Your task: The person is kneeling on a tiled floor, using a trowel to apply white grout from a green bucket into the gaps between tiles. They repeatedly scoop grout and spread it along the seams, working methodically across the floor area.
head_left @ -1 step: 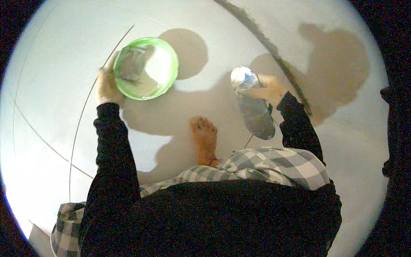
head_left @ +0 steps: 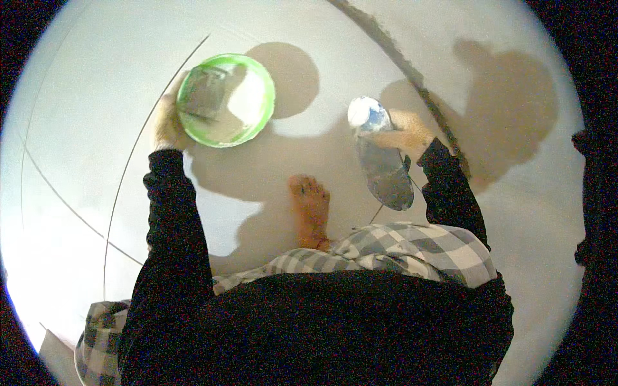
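My left hand (head_left: 168,125), partly blurred and hidden behind the rim, grips the left side of a round bucket (head_left: 268,116) with a bright green rim. White paste (head_left: 248,103) shows inside it; a greyish, straight-edged patch on its left is too blurred to name. On the right, my right hand (head_left: 409,134) is closed around a long grey trowel (head_left: 383,170) with rounded ends, its thumb lying across the face. White and bluish paste (head_left: 365,110) coats the trowel's far end. A dark part at its right side may be the handle.
My bare foot (head_left: 310,202) is on the pale floor (head_left: 309,77) between the two hands. Checked cloth (head_left: 418,248) covers my leg. A rough dark strip (head_left: 386,48) runs down the far right. Thin dark lines cross the floor at left. Shadows fall around the bucket and trowel.
The bucket and my left hand have shifted slightly to the right and a little farther away. The trowel and my right hand are almost unmoved.
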`<state>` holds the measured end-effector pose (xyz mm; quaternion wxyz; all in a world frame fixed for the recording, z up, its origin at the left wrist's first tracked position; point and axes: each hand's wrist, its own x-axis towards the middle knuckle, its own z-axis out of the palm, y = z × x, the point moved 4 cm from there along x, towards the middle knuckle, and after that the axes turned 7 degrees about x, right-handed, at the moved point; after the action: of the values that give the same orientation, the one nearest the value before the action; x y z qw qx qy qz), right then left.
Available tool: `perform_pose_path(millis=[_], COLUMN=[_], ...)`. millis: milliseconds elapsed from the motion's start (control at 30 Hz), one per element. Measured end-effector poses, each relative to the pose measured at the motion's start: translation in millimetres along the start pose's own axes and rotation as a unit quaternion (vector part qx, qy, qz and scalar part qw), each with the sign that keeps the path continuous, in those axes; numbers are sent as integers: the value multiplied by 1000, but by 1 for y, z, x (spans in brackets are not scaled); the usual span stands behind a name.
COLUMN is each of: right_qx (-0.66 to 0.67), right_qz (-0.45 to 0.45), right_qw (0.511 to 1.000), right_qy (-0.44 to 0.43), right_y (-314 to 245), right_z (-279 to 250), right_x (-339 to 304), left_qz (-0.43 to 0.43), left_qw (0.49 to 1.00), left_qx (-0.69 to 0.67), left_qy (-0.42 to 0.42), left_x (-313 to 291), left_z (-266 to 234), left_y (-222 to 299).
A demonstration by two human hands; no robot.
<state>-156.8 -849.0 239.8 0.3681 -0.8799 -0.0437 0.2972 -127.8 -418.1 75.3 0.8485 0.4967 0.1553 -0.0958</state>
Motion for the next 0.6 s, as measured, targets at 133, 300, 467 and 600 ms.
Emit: perform_pose_path(millis=[133,300,467,600], right_qx=[-102,-477,-541,-494], right_qz=[-166,-347,-282,-215], right_qw=[970,795,784,842], right_qy=[144,140,112,15], right_y=[-65,-121,-115,-80], right_z=[38,110,140,129], right_x=[32,59,50,17], left_qz=[30,34,35,20], left_qw=[989,993,997,998], left_qx=[134,108,71,49], left_qy=[-53,14,-4,22], left_x=[2,0,-2,3], left_z=[18,37,47,45], left_y=[9,20,24,21])
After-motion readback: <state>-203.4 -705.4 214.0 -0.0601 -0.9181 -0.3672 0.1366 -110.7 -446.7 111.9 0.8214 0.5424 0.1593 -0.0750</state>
